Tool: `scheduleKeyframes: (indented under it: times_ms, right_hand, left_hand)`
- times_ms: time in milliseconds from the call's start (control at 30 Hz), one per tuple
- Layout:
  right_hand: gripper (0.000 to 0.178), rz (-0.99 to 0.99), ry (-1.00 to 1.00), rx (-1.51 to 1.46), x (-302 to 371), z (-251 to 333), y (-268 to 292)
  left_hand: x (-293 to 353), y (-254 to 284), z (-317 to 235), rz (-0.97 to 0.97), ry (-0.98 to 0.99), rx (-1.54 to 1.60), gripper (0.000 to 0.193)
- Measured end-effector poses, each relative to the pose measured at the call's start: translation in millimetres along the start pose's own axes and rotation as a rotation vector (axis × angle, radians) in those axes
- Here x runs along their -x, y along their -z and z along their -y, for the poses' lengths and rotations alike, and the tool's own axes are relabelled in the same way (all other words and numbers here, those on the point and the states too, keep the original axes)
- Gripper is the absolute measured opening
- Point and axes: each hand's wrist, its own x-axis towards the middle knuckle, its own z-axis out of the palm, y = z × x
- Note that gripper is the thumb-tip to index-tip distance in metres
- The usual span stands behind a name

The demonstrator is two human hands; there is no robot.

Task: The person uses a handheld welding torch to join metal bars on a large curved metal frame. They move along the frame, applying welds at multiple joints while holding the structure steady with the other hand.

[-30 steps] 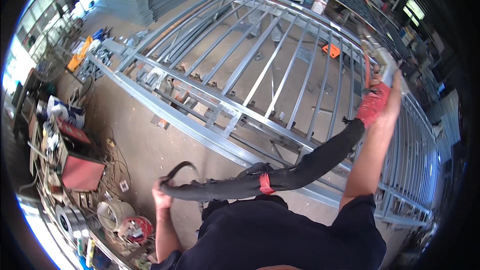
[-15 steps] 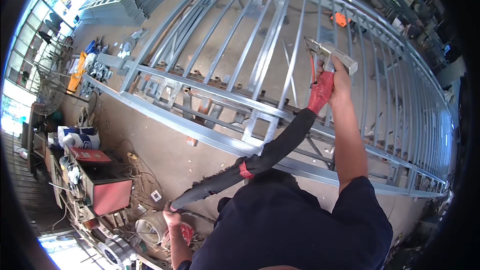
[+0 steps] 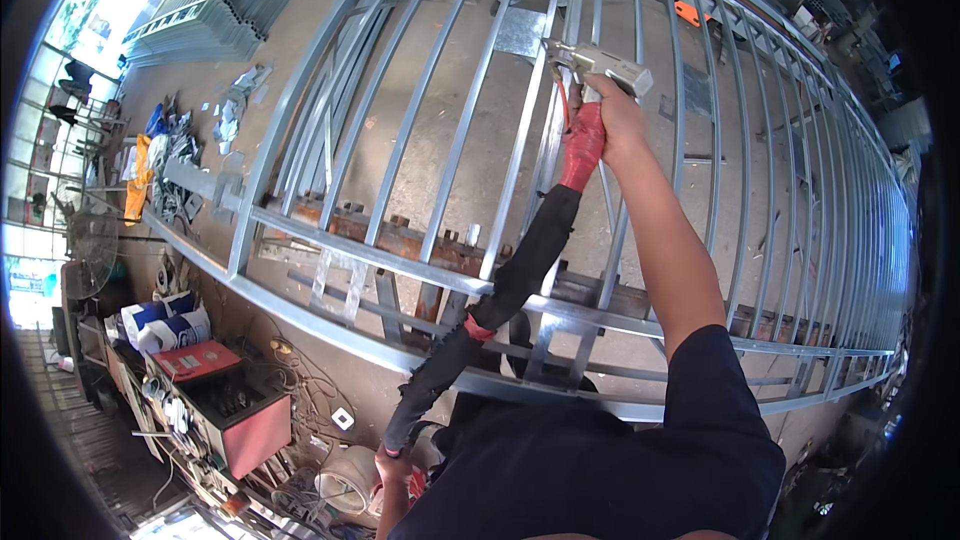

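Note:
In my raised right hand (image 3: 618, 122) is a welding gun (image 3: 625, 70) with a boxy silver head and a red-wrapped grip. Its narrow nozzle points left, above the bars of a large silver metal frame (image 3: 405, 265). A thin red-orange line hangs beside the grip. From the grip a thick black-sleeved cable (image 3: 528, 262), bound with red tape partway, slopes down toward me. My left hand (image 3: 393, 465) is closed around the cable's lower end, low and to the left. Whether the nozzle touches any bar, I cannot tell.
A stack of corrugated metal (image 3: 200, 30) lies far left, with scraps and an orange cloth (image 3: 138, 180) nearer. At lower left stand a red-fronted metal box (image 3: 255, 435), tangled cables and a white bucket (image 3: 345, 480). An orange object (image 3: 688, 13) lies beyond the bars.
My right hand has carried the welding gun left and slightly farther away. My left hand has moved right and nearer to me, so the cable hangs more steeply. The view has shifted too.

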Motion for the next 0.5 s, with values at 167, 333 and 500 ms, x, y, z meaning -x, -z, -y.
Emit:
scheduleKeyframes:
  times_ms: [167, 333, 500]
  right_hand:
    - [0.024, -0.04, -0.036, 0.008, -88, -17, -35]
    - [0.03, -0.094, 0.019, 0.037, -155, -32, -64]
    - [0.027, -0.088, -0.006, -0.001, -195, -42, -76]
  left_hand:
    - [-44, -5, -42, 0.114, 0.029, -0.104, 0.031]
    - [-64, 11, -134, 0.219, 0.129, -0.16, 0.038]
    - [-92, 4, -147, 0.237, 0.134, -0.181, 0.042]
